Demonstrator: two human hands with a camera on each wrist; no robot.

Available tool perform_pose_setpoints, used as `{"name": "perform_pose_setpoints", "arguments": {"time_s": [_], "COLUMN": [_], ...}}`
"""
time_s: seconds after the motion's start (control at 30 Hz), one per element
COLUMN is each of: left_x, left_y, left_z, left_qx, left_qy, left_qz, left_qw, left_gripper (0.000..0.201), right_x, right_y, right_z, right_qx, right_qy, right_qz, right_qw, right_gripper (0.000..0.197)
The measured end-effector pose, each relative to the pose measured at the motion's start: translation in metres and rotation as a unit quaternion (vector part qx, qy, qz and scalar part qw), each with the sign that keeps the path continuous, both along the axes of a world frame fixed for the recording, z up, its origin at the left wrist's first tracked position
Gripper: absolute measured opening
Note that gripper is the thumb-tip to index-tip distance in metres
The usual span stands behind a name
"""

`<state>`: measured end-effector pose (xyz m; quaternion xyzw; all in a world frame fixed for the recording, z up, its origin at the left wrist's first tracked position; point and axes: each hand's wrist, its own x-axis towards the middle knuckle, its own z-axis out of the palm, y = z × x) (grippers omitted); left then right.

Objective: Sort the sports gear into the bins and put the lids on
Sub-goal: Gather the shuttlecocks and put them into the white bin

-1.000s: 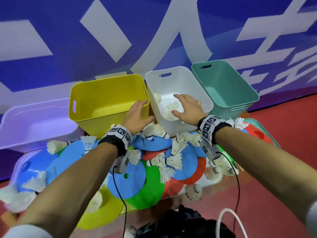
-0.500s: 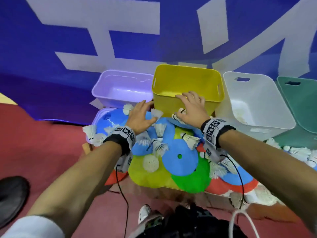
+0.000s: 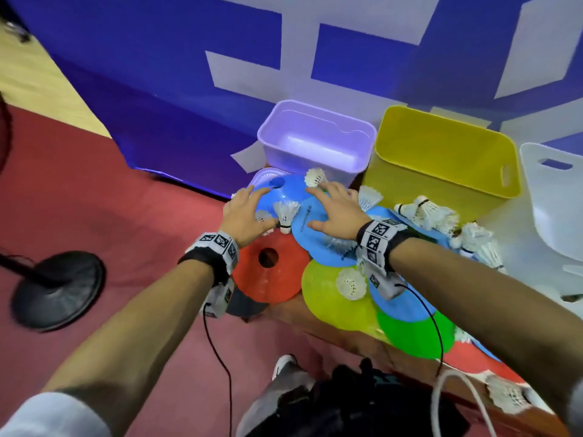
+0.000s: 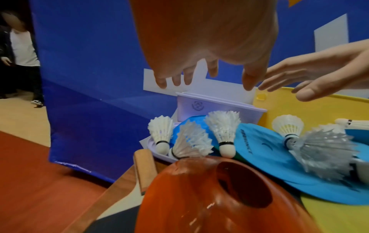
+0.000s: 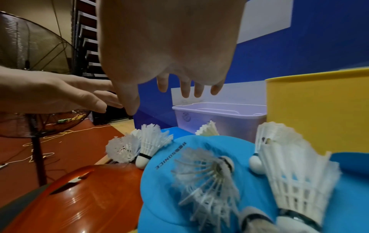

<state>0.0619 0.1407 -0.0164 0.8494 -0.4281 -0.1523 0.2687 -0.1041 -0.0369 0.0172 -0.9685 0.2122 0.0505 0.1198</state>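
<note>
While above the blue discs (image 3: 318,228), left hand (image 3: 244,217) and right hand (image 3: 336,212), each grip spread, empty.

- Left wrist band (image 3: 217,247): black strap topped with a white strip printed with square black-and-white markers.
- Right wrist band (image 3: 380,239): the same black strap and marker strip.
- A thin black cable (image 3: 217,351) hangs from the left band's camera unit.
- White short sleeve (image 3: 53,414) on the left arm.

Spread hands (image 4: 199,47) above shuttlecocks (image 4: 223,132), blue discs (image 4: 265,157), red cone (image 4: 209,197)
</note>
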Motion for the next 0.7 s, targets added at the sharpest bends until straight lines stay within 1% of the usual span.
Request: {"name": "perform_pose_setpoints", "arguments": {"time_s": [0.13, 0.27, 0.4, 0.57, 0.7], "left_x": [0.008, 0.018, 0.030, 0.046, 0.061], "left_y": [0.016, 0.015, 0.003, -0.012, -0.023], "left_z": [-0.014, -0.023, -0.031, -0.039, -0.043], "left_qx": [0.014, 0.014, 0.049, 0.083, 0.098], "left_qy": [0.016, 0.011, 0.009, 0.014, 0.014], "left_qz": [0.021, 0.032, 0.041, 0.051, 0.067], "left_qw": [1.000, 0.999, 0.998, 0.995, 0.993], "left_gripper": [0.084, 0.087, 0.081, 0.080, 0.069], "right_x": [0.017, 0.031, 0.043, 0.057, 0.071], "right_y": [0.014, 0.018, 0.014, 0.001, -0.007], "right_z": [-0.006, -0.009, -0.009, -0.016, -0.023], "right_qx": [0.020, 0.016, 0.018, 0.019, 0.035], "right_qy": [0.052, 0.097, 0.116, 0.141, 0.152], "right_qz": [0.016, 0.041, 0.048, 0.054, 0.051], "right_qw": [0.998, 0.994, 0.992, 0.988, 0.986], "right_gripper": [0.082, 0.085, 0.086, 0.087, 0.084]}}
